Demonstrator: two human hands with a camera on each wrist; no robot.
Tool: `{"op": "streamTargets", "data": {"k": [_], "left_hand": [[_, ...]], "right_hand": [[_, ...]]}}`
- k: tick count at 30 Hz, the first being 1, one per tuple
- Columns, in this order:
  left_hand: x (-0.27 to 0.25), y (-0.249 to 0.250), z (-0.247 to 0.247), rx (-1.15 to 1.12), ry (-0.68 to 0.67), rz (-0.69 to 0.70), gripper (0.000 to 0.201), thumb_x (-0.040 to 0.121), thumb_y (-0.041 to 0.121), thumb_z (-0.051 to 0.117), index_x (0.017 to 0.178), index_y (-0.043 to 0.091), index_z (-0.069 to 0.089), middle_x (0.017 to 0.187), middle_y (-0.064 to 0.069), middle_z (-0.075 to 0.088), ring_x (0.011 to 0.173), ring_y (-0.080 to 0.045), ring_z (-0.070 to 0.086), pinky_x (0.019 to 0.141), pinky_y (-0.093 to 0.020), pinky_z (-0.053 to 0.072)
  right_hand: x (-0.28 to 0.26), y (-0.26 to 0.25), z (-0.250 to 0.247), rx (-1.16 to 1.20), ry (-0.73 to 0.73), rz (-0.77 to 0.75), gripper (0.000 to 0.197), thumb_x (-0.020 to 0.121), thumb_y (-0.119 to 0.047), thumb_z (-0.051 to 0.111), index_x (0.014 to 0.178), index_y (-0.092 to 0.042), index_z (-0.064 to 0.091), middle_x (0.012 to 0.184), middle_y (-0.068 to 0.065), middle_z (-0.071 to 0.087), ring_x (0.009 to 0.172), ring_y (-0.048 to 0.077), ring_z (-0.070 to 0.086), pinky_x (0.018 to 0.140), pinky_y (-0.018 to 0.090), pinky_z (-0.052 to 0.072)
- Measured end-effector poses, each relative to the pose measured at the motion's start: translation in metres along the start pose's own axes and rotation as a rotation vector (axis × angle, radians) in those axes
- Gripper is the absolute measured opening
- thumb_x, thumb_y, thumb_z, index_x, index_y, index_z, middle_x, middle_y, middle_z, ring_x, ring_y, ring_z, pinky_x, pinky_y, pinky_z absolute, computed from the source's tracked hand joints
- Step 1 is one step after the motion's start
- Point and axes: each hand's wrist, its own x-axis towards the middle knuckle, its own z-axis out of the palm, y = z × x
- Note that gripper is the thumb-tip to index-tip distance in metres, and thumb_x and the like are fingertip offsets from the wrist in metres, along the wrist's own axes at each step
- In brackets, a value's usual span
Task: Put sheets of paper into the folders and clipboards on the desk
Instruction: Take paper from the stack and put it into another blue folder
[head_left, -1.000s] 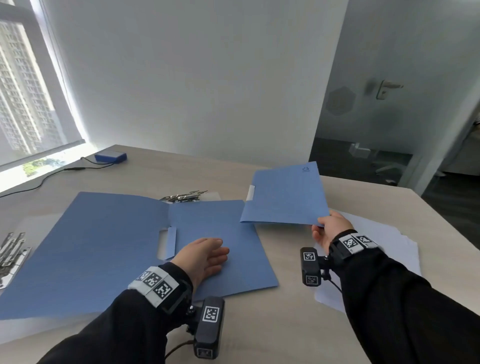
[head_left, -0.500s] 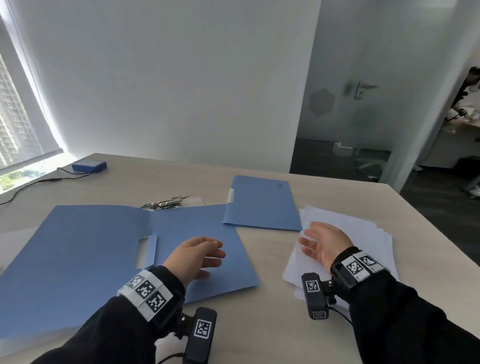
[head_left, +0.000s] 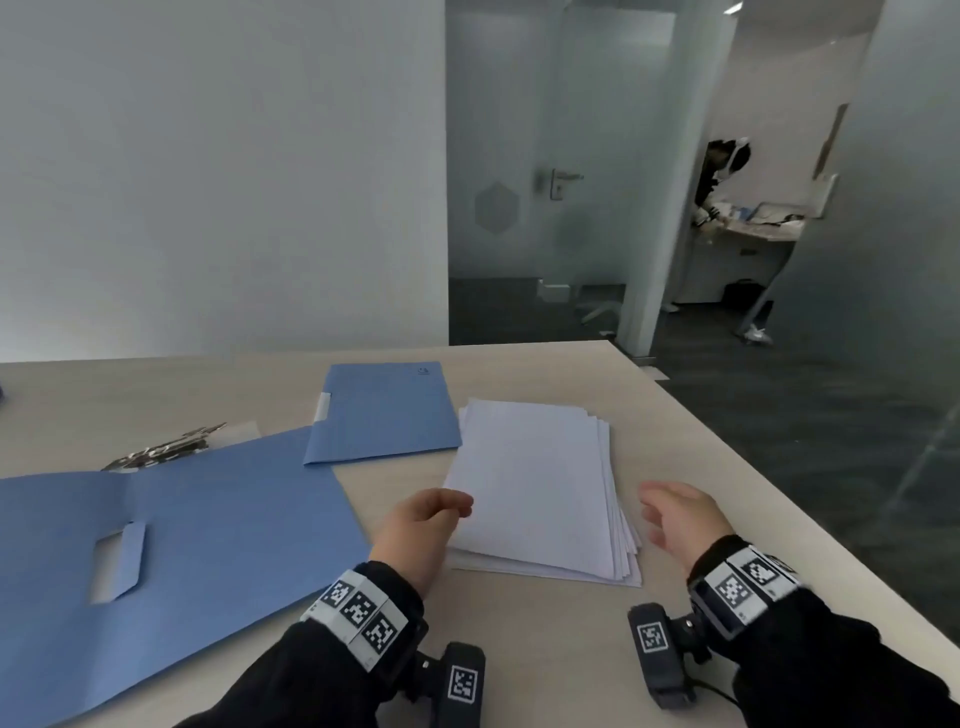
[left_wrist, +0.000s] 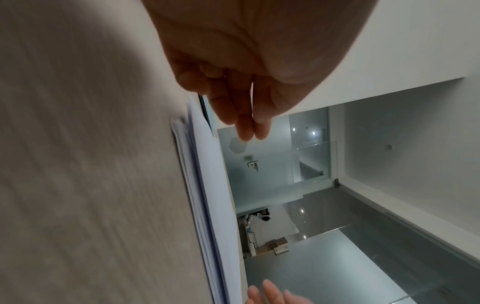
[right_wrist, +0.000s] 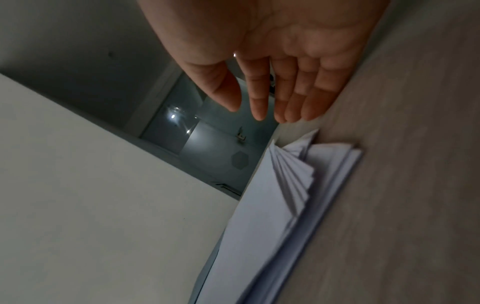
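Observation:
A stack of white paper sheets (head_left: 540, 493) lies on the desk, its right edge fanned out. My left hand (head_left: 452, 506) hovers at the stack's left edge with relaxed fingers and holds nothing. My right hand (head_left: 657, 506) is held open just off the stack's right edge, palm facing the paper. The left wrist view shows the left hand (left_wrist: 246, 127) above the paper stack (left_wrist: 215, 185). In the right wrist view the right hand (right_wrist: 259, 111) is spread beside the fanned paper stack (right_wrist: 272, 205). An open blue folder (head_left: 182, 545) lies at left. A closed blue folder (head_left: 384, 410) lies behind it.
Metal clips of a clipboard (head_left: 166, 447) poke out behind the open folder. The desk's right edge (head_left: 779, 519) runs close to my right hand. A glass door (head_left: 556, 182) stands beyond the desk, and a person (head_left: 722, 176) is in the far room.
My right hand set the closed blue folder down and let go of it. Both hands moved right to either side of the paper stack, and my view turned right.

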Motion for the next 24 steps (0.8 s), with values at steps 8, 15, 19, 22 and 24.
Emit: {"op": "streamTargets", "data": {"k": [8, 15, 19, 22, 24], "left_hand": [[0.042, -0.010, 0.030, 0.705, -0.090, 0.122, 0.060, 0.093, 0.037, 0.046, 0.149, 0.025, 0.029, 0.162, 0.005, 0.013, 0.150, -0.015, 0.009, 0.121, -0.040, 0.017], [0.046, -0.006, 0.055, 1.019, -0.255, 0.003, 0.081, 0.083, 0.054, 0.042, 0.151, 0.023, 0.013, 0.163, 0.005, 0.001, 0.150, -0.021, -0.006, 0.118, -0.056, 0.003], [0.036, -0.006, 0.060, 0.948, -0.275, 0.045, 0.081, 0.084, 0.052, 0.046, 0.153, 0.033, 0.008, 0.163, 0.005, -0.008, 0.150, -0.016, -0.011, 0.119, -0.049, -0.004], [0.035, -0.010, 0.062, 0.892, -0.172, 0.040, 0.080, 0.083, 0.053, 0.046, 0.152, 0.033, 0.013, 0.164, -0.001, -0.005, 0.150, -0.019, -0.009, 0.121, -0.044, 0.000], [0.035, -0.010, 0.061, 0.901, -0.168, 0.039, 0.077, 0.083, 0.051, 0.044, 0.152, 0.029, 0.016, 0.163, 0.001, 0.003, 0.150, -0.018, -0.006, 0.121, -0.044, 0.000]], "right_hand": [[0.003, 0.006, -0.011, 0.377, -0.105, 0.187, 0.032, 0.096, -0.008, 0.050, 0.125, 0.003, 0.050, 0.119, 0.026, 0.058, 0.105, 0.035, 0.060, 0.088, 0.043, 0.051], [0.009, 0.008, -0.015, 0.373, -0.115, 0.221, 0.033, 0.095, -0.006, 0.051, 0.125, 0.006, 0.050, 0.106, 0.022, 0.062, 0.091, 0.030, 0.064, 0.081, 0.042, 0.053], [0.010, 0.006, -0.015, 0.360, -0.150, 0.223, 0.014, 0.094, -0.004, 0.050, 0.104, 0.003, 0.057, 0.092, 0.016, 0.068, 0.085, 0.027, 0.067, 0.072, 0.039, 0.055], [0.010, 0.006, -0.015, 0.344, -0.161, 0.210, 0.010, 0.092, -0.004, 0.052, 0.094, 0.000, 0.060, 0.094, 0.016, 0.072, 0.084, 0.026, 0.069, 0.071, 0.038, 0.055], [0.010, 0.005, -0.015, 0.317, -0.170, 0.194, 0.013, 0.091, -0.005, 0.054, 0.095, 0.002, 0.064, 0.089, 0.016, 0.076, 0.082, 0.026, 0.072, 0.069, 0.037, 0.057]]}}
